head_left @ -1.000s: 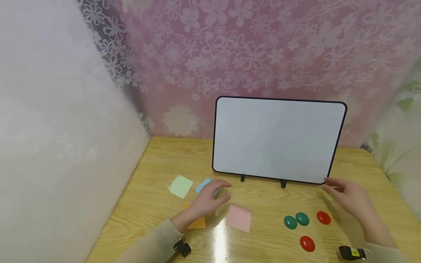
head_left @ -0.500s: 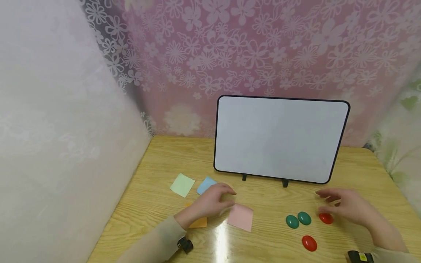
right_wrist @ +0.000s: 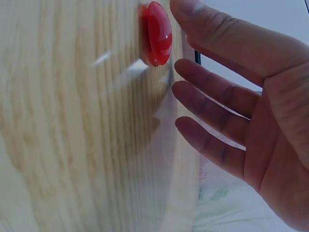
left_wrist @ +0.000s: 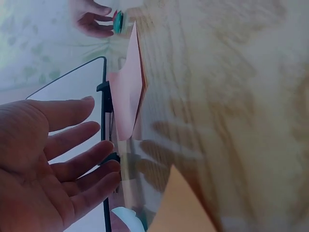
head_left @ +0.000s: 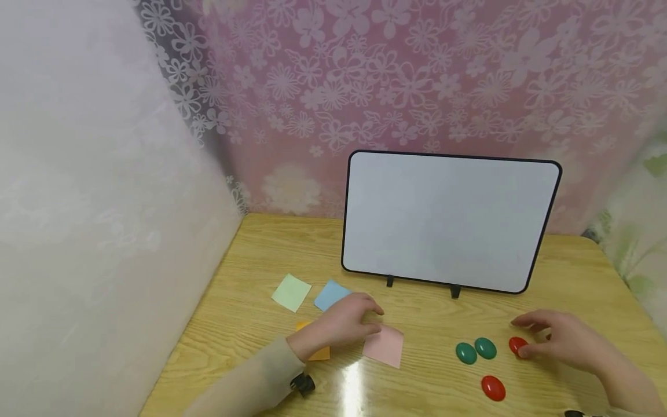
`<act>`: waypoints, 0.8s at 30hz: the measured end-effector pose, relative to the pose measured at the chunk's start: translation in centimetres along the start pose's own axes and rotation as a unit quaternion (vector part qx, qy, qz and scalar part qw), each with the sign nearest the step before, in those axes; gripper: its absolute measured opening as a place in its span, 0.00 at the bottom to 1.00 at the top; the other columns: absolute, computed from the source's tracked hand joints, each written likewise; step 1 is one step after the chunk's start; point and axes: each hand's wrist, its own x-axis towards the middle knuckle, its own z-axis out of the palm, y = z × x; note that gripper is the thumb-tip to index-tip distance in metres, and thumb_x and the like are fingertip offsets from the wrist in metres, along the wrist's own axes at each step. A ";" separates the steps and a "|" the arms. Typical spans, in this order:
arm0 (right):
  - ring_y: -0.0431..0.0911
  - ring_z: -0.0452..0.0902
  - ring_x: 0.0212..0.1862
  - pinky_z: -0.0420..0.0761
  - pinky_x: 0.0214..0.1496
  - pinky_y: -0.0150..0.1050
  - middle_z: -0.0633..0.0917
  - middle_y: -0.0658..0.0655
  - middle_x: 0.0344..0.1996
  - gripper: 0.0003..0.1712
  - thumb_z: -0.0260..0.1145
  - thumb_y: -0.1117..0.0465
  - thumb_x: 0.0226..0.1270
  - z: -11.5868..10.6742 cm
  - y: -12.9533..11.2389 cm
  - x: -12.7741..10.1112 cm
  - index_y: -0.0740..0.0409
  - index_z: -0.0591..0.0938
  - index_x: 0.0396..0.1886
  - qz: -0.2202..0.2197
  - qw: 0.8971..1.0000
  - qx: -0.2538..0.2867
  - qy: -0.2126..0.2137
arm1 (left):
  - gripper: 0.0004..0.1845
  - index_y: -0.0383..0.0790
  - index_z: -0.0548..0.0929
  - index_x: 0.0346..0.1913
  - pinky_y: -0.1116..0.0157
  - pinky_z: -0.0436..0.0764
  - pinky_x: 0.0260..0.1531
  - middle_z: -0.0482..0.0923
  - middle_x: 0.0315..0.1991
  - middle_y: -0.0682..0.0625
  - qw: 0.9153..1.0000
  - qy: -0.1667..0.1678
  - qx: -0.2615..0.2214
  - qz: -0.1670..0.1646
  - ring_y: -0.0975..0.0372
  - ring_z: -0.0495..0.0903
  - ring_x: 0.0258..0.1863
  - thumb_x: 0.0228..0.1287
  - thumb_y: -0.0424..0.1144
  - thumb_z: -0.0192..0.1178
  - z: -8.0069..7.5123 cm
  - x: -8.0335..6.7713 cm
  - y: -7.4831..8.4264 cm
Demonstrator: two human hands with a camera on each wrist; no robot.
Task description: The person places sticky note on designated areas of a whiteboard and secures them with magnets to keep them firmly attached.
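Observation:
My right hand (head_left: 565, 341) is at the upper red magnet (head_left: 517, 346), a glossy domed disc lying on the table. In the right wrist view its thumb tip is close beside the red magnet (right_wrist: 160, 35), and the other fingers are spread and lightly bent, gripping nothing. Just left of them lie two green magnets (head_left: 476, 350), and a second red magnet (head_left: 493, 388) sits nearer the front. My left hand (head_left: 346, 318) hovers with relaxed fingers by the pink sticky note (head_left: 385, 347). It partly covers the blue sticky note (head_left: 330, 294) and, with its wrist, the orange sticky note (head_left: 319, 353).
A whiteboard (head_left: 448, 220) with a black frame stands upright at the back on small black feet (head_left: 455, 291). Left of the blue note lies a green sticky note (head_left: 292, 292). A pale wall (head_left: 104, 202) borders the wooden table (head_left: 250, 359) on the left.
My right hand has come down from the whiteboard's lower right corner to the upper red magnet. My left hand has shifted slightly right, toward the pink note.

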 end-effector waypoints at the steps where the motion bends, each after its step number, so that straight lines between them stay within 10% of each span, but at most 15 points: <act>1: 0.33 0.81 0.45 0.85 0.44 0.38 0.90 0.52 0.48 0.34 0.87 0.44 0.52 0.0 0.0 -0.1 0.57 0.89 0.55 0.002 1.000 0.001 -0.006 | 0.15 0.43 0.90 0.59 0.67 0.80 0.58 0.86 0.55 0.56 1.000 -0.005 0.004 -0.002 0.65 0.82 0.56 0.75 0.44 0.70 0.0 0.1 0.1; 24: 0.34 0.78 0.45 0.84 0.45 0.36 0.87 0.50 0.49 0.29 0.88 0.48 0.52 0.2 0.3 -0.3 0.52 0.89 0.52 0.004 0.999 0.004 -0.043 | 0.08 0.48 0.94 0.46 0.71 0.76 0.36 0.82 0.43 0.56 0.992 -0.015 0.121 -0.018 0.64 0.76 0.41 0.67 0.42 0.75 0.3 0.8 0.8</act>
